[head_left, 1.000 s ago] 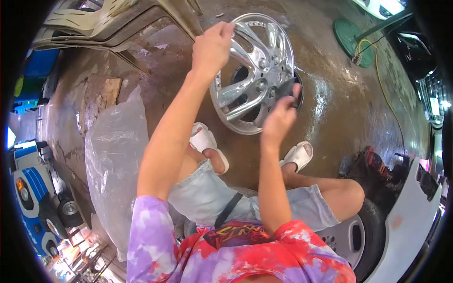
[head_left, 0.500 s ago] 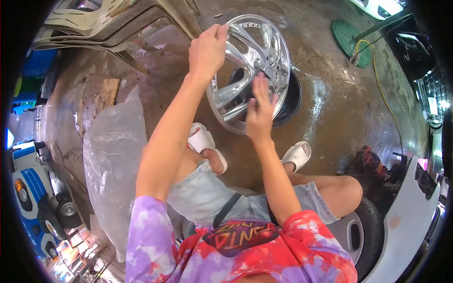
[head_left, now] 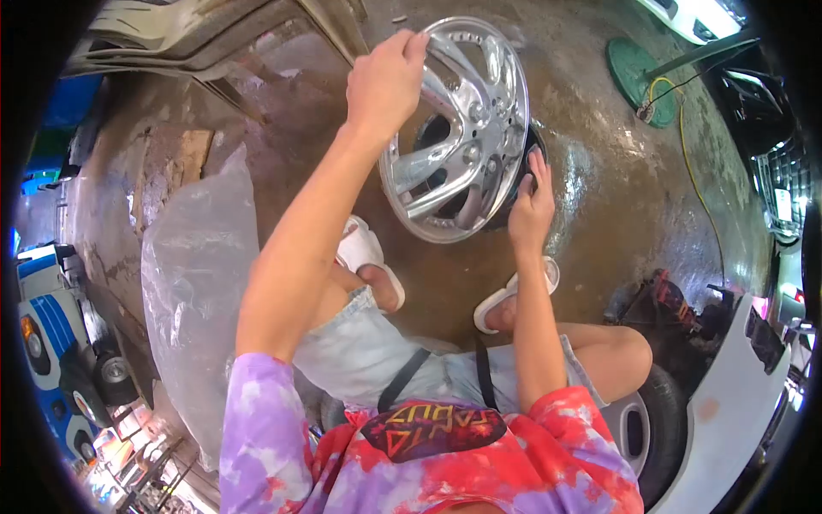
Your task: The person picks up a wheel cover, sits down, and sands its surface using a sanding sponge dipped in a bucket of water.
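Note:
A shiny chrome wheel rim is held tilted above the wet floor in front of my knees. My left hand is closed around its upper left edge. At the rim's lower right edge, my right hand has its fingers stretched out, pointing up. A dark patch shows by those fingers; I cannot tell it from the black round thing behind the rim. That round thing, a tire or a tub, is mostly hidden.
Clear plastic sheeting lies at left, near stacked plastic chairs. A green stand base with a yellow cord is at upper right. By my right knee are a tire and a pale car panel.
My right hand has moved from the middle of the rim's face out to its right edge. The rim has turned slightly, with my left hand staying on its upper left edge.

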### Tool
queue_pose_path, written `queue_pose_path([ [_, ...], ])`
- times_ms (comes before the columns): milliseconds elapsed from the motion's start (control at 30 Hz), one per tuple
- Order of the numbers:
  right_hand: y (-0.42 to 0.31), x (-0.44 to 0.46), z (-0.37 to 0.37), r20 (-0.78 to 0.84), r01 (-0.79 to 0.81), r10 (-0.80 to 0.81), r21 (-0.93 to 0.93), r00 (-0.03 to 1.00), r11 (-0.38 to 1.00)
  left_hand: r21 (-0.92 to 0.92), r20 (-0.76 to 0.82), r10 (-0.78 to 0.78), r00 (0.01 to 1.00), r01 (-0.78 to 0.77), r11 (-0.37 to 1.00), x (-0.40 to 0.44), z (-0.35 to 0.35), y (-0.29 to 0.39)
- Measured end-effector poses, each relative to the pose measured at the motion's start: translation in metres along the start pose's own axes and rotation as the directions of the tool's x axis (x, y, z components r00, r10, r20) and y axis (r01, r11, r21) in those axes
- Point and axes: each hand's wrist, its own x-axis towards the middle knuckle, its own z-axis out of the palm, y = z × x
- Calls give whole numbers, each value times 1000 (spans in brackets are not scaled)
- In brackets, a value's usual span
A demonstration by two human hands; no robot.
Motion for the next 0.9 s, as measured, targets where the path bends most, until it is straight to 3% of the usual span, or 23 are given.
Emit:
queue_pose_path([
  [67, -40, -22, -6, -31, 211, -212, -20, 977, 977, -3, 18, 12, 1000, -12, 1000, -8, -2, 7],
  [100, -70, -40, 0, 15, 230, -230, -135, 973, 964, -4, 14, 34, 999, -34, 999, -5, -3, 11],
  [200, -111, -93, 10, 163, 225, -204, -126, 965, 966, 39, 34, 6, 999, -7, 999, -6, -3, 14],
  [267, -92, -72, -5, 192, 305, -260, -261, 946, 916, 56, -25, 54, 998, -52, 997, -3, -3, 11],
  [333, -81, -47, -10, 108, 281, -259, -360, 960, 890, 73, -21, 61, 998, -59, 996, -9, -1, 14],
  [433, -113, -80, -8, 224, 306, -273, -131, 936, 943, 88, -23, 41, 999, -39, 995, -8, -4, 19],
  [533, -96, -56, -17, 259, 413, -349, -258, 901, 874, 67, -20, 69, 997, -68, 995, -11, -8, 17],
  [567, -95, -40, -18, 195, 345, -291, -371, 937, 862, 48, -16, 71, 997, -70, 996, -16, -15, 29],
  [700, -117, -74, -18, 277, 370, -331, -103, 902, 923, 54, -21, 34, 999, -32, 998, -9, -6, 17],
  [800, -94, -51, -23, 299, 435, -360, -242, 884, 868, 7, -48, 73, 996, -72, 997, -10, -6, 16],
  [833, -84, -33, -26, 224, 414, -354, -351, 908, 840, 20, -45, 81, 996, -80, 997, -10, -5, 16],
  [900, -83, -34, -25, 240, 432, -375, -268, 896, 861, 32, -47, 92, 995, -90, 995, -9, -3, 18],
])
